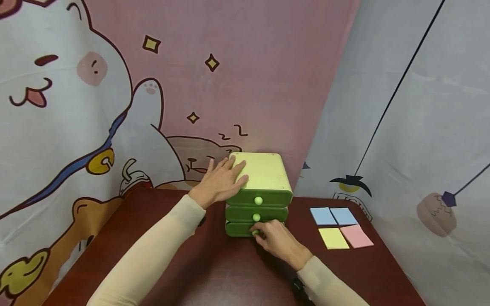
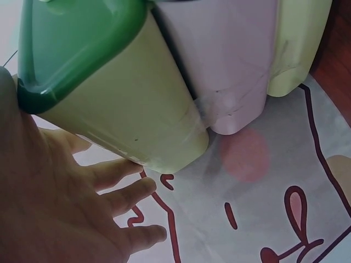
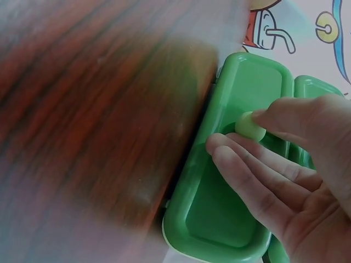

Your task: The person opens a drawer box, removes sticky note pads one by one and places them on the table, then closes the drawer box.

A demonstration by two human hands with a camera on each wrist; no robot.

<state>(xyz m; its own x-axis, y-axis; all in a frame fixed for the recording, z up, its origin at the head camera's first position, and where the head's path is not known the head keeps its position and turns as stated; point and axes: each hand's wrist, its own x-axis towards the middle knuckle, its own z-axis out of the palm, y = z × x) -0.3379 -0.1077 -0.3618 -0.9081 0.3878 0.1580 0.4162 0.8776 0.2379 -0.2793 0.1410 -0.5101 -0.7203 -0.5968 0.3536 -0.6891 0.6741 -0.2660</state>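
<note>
A small three-drawer cabinet [image 1: 264, 170] with a pale yellow top and green drawer fronts stands at the back of the table. My left hand [image 1: 220, 182] lies on the left part of its top, fingers spread and nearly straight. In the right wrist view, the thumb and fingers of my right hand [image 3: 296, 181] pinch the round light-green knob [image 3: 250, 127] of the bottom drawer [image 3: 219, 219]. The middle drawer [image 1: 239, 213] and top drawer [image 1: 243, 197] sit above it, each with its own knob. The left wrist view shows cream and pink drawer-unit sides [image 2: 126, 104].
To the right of the cabinet lie two blue sticky-note pads [image 1: 323, 216], a yellow one [image 1: 334, 239] and a pink one [image 1: 357, 236]. A cartoon-printed cloth [image 1: 260, 85] hangs behind the dark red-brown table [image 1: 214, 272].
</note>
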